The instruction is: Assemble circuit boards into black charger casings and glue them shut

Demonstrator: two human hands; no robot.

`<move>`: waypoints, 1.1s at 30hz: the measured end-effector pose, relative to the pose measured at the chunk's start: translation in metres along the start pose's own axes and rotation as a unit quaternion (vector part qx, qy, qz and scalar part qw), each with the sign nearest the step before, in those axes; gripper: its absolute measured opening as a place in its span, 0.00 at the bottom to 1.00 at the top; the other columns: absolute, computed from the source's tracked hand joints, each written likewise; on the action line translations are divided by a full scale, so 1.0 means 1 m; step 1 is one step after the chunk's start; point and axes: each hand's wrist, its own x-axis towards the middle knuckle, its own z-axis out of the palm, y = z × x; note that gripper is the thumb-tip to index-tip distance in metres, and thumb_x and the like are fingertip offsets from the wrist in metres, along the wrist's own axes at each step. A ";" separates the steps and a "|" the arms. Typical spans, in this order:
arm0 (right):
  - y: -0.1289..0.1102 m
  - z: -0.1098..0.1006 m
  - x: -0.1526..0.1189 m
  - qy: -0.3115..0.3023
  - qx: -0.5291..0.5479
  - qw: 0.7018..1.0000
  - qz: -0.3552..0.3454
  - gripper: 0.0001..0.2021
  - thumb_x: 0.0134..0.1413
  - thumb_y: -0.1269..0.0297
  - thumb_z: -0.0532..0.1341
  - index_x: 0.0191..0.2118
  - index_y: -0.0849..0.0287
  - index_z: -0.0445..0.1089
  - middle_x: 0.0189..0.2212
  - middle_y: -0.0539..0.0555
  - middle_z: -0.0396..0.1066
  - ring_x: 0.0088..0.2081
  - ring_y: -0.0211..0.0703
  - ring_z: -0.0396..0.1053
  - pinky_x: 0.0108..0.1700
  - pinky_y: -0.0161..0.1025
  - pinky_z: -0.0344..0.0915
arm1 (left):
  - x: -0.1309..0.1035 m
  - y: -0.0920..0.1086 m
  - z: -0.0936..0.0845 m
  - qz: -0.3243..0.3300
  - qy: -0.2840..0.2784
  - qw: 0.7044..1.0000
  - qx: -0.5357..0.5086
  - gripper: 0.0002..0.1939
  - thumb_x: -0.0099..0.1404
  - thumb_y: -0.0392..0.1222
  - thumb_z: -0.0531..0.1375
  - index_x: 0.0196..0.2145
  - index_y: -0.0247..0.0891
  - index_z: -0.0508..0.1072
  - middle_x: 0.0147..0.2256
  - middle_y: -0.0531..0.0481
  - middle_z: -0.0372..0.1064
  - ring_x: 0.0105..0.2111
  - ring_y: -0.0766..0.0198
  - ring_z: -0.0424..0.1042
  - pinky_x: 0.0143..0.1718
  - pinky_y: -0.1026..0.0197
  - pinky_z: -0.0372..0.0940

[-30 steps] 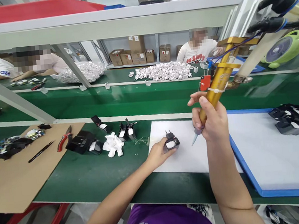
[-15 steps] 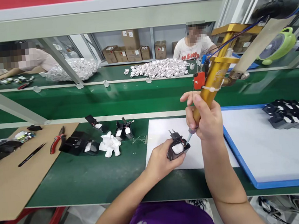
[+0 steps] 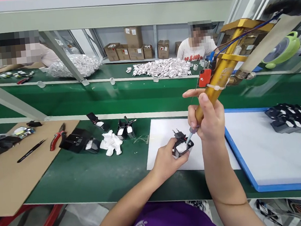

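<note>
My left hand (image 3: 167, 159) grips a small black charger housing (image 3: 181, 146) with two plug pins and a white fill inside, held just above a white sheet (image 3: 166, 140). My right hand (image 3: 207, 120) is wrapped around a gold glue dispenser (image 3: 218, 81) with a red clip and hoses. Its thin nozzle tip touches the open top of the housing.
Black housings (image 3: 125, 126), a crumpled white rag (image 3: 111, 143), red pliers (image 3: 57, 137) and tweezers (image 3: 31, 150) lie to the left, partly on cardboard (image 3: 10, 179). A blue-edged white tray (image 3: 274, 154) holds several housings (image 3: 291, 118). Other people sit behind the green conveyor (image 3: 127, 97).
The housing was lifted off the white sheet and tilted up. The dispenser's nozzle came down from beside it into its open top.
</note>
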 end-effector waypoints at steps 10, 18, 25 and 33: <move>-0.003 0.011 -0.002 -0.015 0.046 0.999 0.011 0.15 0.57 0.52 0.63 0.29 0.58 0.68 0.35 0.48 0.72 0.11 0.23 0.54 0.09 0.28 0.47 | 0.005 0.012 0.014 0.054 0.046 0.994 -0.084 0.13 0.56 0.44 0.64 0.36 0.41 0.65 0.32 0.54 0.73 0.30 0.66 0.74 0.36 0.65 0.71; -0.003 0.004 -0.004 -0.023 0.035 0.999 -0.001 0.17 0.57 0.46 0.61 0.41 0.54 0.71 0.40 0.50 0.71 0.13 0.23 0.56 0.10 0.29 0.49 | 0.003 0.004 0.018 0.043 0.015 0.997 -0.065 0.17 0.58 0.46 0.64 0.42 0.41 0.64 0.36 0.53 0.74 0.34 0.62 0.76 0.40 0.62 0.71; 0.000 -0.049 0.005 -0.031 0.007 0.999 0.008 0.19 0.58 0.43 0.59 0.41 0.55 0.71 0.37 0.49 0.70 0.12 0.25 0.56 0.09 0.28 0.48 | 0.032 -0.028 0.031 0.080 -0.084 0.993 0.036 0.19 0.59 0.41 0.65 0.46 0.40 0.65 0.50 0.42 0.71 0.53 0.50 0.70 0.53 0.47 0.67; 0.008 -0.086 0.019 0.009 -0.029 0.999 0.022 0.20 0.55 0.44 0.62 0.38 0.58 0.71 0.35 0.50 0.71 0.12 0.25 0.55 0.10 0.28 0.48 | 0.094 -0.037 0.106 0.231 -0.059 0.962 0.130 0.25 0.53 0.51 0.71 0.47 0.41 0.74 0.66 0.37 0.47 0.66 0.38 0.45 0.64 0.35 0.49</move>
